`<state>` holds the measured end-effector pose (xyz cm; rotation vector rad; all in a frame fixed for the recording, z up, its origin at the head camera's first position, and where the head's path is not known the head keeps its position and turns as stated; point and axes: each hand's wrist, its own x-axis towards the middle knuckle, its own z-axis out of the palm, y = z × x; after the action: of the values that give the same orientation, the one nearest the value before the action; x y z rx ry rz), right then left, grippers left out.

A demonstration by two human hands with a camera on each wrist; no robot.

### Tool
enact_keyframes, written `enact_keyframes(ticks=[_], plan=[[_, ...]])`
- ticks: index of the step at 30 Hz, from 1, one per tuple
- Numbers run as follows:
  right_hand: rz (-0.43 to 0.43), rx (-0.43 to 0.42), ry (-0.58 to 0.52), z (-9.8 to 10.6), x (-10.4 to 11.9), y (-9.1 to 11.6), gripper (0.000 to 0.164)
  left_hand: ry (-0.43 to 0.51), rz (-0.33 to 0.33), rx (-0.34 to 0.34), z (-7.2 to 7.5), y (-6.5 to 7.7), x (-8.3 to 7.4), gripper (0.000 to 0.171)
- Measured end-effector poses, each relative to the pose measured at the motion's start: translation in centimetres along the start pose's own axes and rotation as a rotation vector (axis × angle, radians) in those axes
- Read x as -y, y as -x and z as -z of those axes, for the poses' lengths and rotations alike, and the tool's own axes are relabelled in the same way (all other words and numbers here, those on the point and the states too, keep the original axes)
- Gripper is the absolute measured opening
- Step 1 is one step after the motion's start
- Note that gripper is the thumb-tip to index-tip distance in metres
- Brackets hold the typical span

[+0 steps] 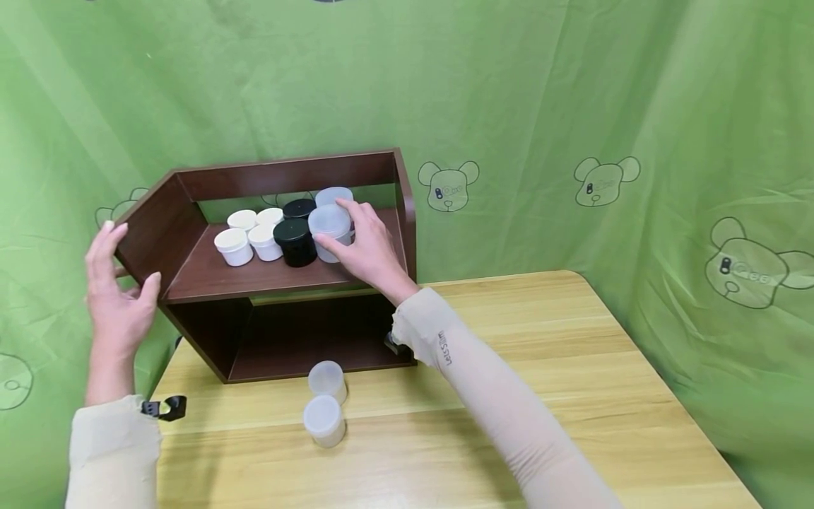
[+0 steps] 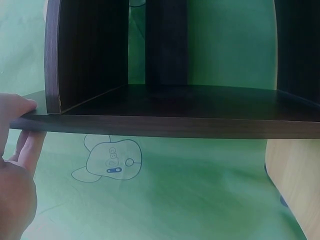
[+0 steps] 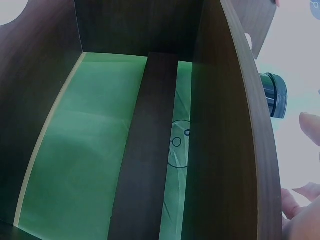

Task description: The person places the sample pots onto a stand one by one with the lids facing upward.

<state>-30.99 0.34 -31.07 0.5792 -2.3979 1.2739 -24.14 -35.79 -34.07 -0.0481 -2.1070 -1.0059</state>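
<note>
On the upper board of a dark brown two-tier shelf, my right hand holds a frosted jar between thumb and fingers. Behind it stands another frosted jar. To its left are a front black jar and a rear black jar, then several white jars in two rows. My left hand grips the shelf's left side panel. In the left wrist view the thumb and fingers lie on opposite faces of that panel.
Two frosted jars stand on the wooden table in front of the shelf. The lower compartment is dark inside. A green curtain with bear drawings hangs behind and on both sides.
</note>
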Motion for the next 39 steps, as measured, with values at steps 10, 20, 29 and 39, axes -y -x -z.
enact_keyframes(ticks=[10, 20, 29, 39], plan=[[-0.039, 0.022, -0.017, 0.2, -0.4, 0.0, 0.073, 0.005, 0.010, 0.008, -0.3, -0.1, -0.1, 0.080], [-0.015, 0.051, -0.001, 0.4, -0.5, 0.2, 0.076, 0.008, -0.017, -0.002, -0.2, 0.1, -0.4, 0.080], [-0.002, 0.055, 0.069, 0.8, -0.3, 0.6, 0.081, -0.003, -0.011, -0.001, -0.2, -0.1, -0.4, 0.080], [0.218, -0.050, 0.227, 1.6, 0.9, 2.7, 0.072, -0.005, 0.013, 0.002, 0.0, 0.0, -0.2, 0.080]])
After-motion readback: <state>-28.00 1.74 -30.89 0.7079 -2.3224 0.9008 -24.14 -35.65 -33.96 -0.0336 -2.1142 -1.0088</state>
